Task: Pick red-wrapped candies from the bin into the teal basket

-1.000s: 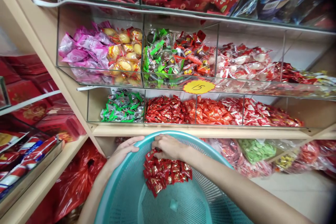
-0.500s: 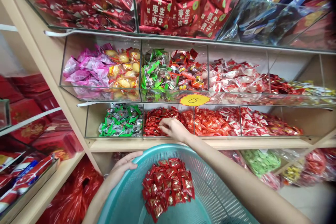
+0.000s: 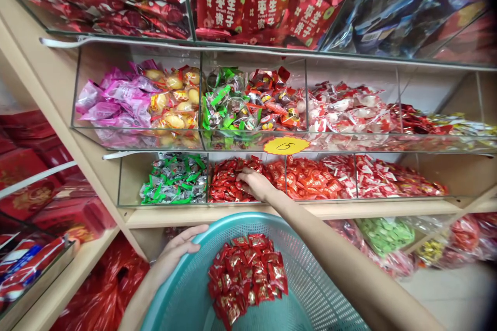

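My left hand [image 3: 174, 253] grips the left rim of a teal perforated plastic basket [image 3: 176, 289], thumb over the edge. Inside the basket lies a heap of shiny red wrapped candies [image 3: 248, 276] with gold print. My right hand [image 3: 254, 184] reaches across the basket into a lower shelf compartment of small red wrapped candies [image 3: 225, 178]. Its fingers are curled down onto these candies; what sits between the fingertips is not clear. Left of that compartment are green-and-grey wrapped candies [image 3: 174, 181], and to the right orange-red packets [image 3: 310, 178].
Clear dividers and a front panel edge the lower bins. Above stands a clear tray [image 3: 233, 139] of mixed sweets with a yellow "15" tag [image 3: 287, 145]. Large red snack packs [image 3: 267, 5] fill the top row. A red plastic bag [image 3: 101, 284] hangs low at left; bagged sweets [image 3: 384, 238] lie lower right.
The view has shifted slightly closer to the shelf. My right hand stays in the red candy compartment, with its fingers slightly farther back. My left hand keeps its hold on the basket.
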